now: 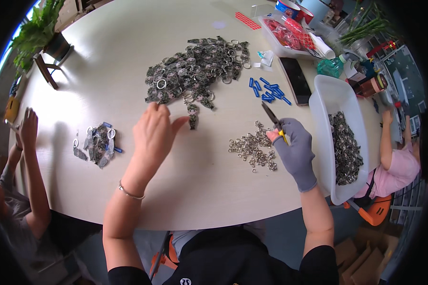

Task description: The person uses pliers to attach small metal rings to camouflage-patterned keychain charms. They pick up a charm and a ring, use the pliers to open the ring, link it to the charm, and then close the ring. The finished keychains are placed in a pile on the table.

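Note:
My left hand point(153, 127), a bracelet at its wrist, hovers by the near edge of a pile of camouflage-patterned figure keychains point(195, 69). Its thumb is spread away from the curled fingers, and nothing shows in its grasp. Beside that thumb, one figure charm point(192, 117) lies apart, just below the heap. My right hand point(294, 145) wears a grey glove with bare fingertips and grips pliers point(273, 118) with yellow handles and dark jaws pointing up and left. Under the pliers is a scatter of small metal rings or clasps point(254, 148). Several blue tube-like pieces point(269, 90) lie beyond the jaws.
A white bin point(322, 142) of dark camouflage pieces stands right of my glove. Behind it are a phone point(295, 80) and a tub point(271, 38) of red packets. Left lies a smaller keychain pile point(100, 145). Other people sit at both sides; a potted plant point(57, 46) stands far left.

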Tool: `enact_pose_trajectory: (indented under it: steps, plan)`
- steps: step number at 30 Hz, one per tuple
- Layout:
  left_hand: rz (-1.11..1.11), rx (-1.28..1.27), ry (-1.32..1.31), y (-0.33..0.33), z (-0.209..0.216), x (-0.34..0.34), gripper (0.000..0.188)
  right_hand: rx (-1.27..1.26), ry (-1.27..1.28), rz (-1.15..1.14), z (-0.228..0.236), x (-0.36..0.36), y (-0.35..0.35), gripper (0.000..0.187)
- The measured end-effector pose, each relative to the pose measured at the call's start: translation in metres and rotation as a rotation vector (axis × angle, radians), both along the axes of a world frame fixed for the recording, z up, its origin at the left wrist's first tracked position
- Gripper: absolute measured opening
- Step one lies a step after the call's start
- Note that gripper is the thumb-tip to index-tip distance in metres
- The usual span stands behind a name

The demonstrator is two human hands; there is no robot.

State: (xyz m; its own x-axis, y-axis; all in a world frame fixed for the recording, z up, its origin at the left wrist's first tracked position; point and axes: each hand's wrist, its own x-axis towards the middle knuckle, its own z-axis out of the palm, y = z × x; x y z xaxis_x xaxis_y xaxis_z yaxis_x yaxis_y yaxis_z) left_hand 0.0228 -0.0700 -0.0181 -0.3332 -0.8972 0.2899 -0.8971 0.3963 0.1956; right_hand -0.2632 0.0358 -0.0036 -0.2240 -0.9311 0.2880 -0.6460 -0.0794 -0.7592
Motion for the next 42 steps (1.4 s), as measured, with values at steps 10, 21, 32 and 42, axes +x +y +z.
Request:
enact_pose_trajectory:
  steps: [10, 21, 32, 42]
  plan:
    - [-0.109, 0.254, 0.19, -0.007, -0.012, -0.027, 0.023, 0.095, 0.34, -0.074, -0.024, -0.028, -0.067, 0.012]
    - [-0.234, 1.223, 1.21, 0.033, 0.009, -0.004, 0.01, 0.255, 0.401, -0.079, -0.016, -0.044, -0.031, 0.007]
    - [-0.295, 1.345, 1.241, 0.047, 0.012, -0.014, 0.006, 0.247, 0.432, 0.112, -0.018, -0.038, -0.025, 0.011]
    - [-0.314, 1.389, 1.163, 0.057, 0.019, -0.017, 0.015, 0.248, 0.009, 0.194, 0.009, -0.002, -0.022, 0.009]
